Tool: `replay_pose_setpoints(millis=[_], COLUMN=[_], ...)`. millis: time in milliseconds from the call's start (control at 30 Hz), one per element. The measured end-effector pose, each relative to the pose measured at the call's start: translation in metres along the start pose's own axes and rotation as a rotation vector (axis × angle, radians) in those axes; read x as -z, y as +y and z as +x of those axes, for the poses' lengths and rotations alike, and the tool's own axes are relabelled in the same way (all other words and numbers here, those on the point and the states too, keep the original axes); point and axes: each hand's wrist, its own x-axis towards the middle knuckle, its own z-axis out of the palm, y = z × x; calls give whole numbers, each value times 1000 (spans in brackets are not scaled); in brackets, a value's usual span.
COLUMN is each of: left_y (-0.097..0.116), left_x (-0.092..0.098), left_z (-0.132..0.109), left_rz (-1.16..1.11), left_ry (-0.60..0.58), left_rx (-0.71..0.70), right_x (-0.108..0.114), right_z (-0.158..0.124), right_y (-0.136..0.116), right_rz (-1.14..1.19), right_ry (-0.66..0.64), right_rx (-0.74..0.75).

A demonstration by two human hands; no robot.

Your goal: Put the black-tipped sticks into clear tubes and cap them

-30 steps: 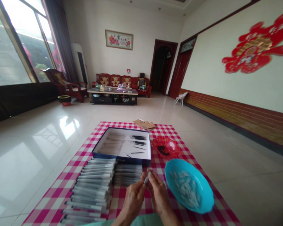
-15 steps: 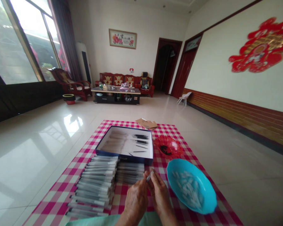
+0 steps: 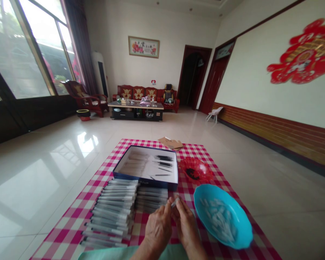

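Close together above the checked cloth, my two hands meet at the fingertips. My right hand [image 3: 186, 222] is closed on a small translucent pen cap [image 3: 175, 202]. Beside it my left hand [image 3: 159, 222] is closed, its fingertips against the right fingers; what it grips is hidden. To the left lies a stack of clear pens [image 3: 111, 209] with dark ends. Another row of pens [image 3: 151, 196] is just beyond my left hand. On the right, a blue bowl [image 3: 241, 224] holds many whitish translucent caps [image 3: 219, 218].
Behind the pens, a shallow box [image 3: 119, 169] holds thin clear tubes [image 3: 134, 162] and black refill-like sticks [image 3: 164, 158]. A red petal-shaped dish [image 3: 206, 171] contains small black pieces. Brown cardboard [image 3: 173, 143] lies at the far edge of the checked tablecloth [image 3: 70, 224].
The whole view has shifted slightly, with things appearing a little further right. My hands stay together around the cap, with only a small change of finger position.
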Motion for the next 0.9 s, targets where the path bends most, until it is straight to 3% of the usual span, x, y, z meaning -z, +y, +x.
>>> replay_pose_setpoints(millis=[400,533,733,900], left_y=[11,-7,-39,-42], left_x=[15,27,55,45], left_z=[7,9,6,-15], left_rz=[32,16,-29,-51], left_ry=[-24,4,152,122], left_rx=[-59,-121,-182,-366], right_x=[5,7,18,22], right_z=[6,6,14,18], right_y=[3,-1,5,11], right_rz=[26,-48,-232,-346], right_ry=[-14,24,52,48], right_rx=[54,154,306,306])
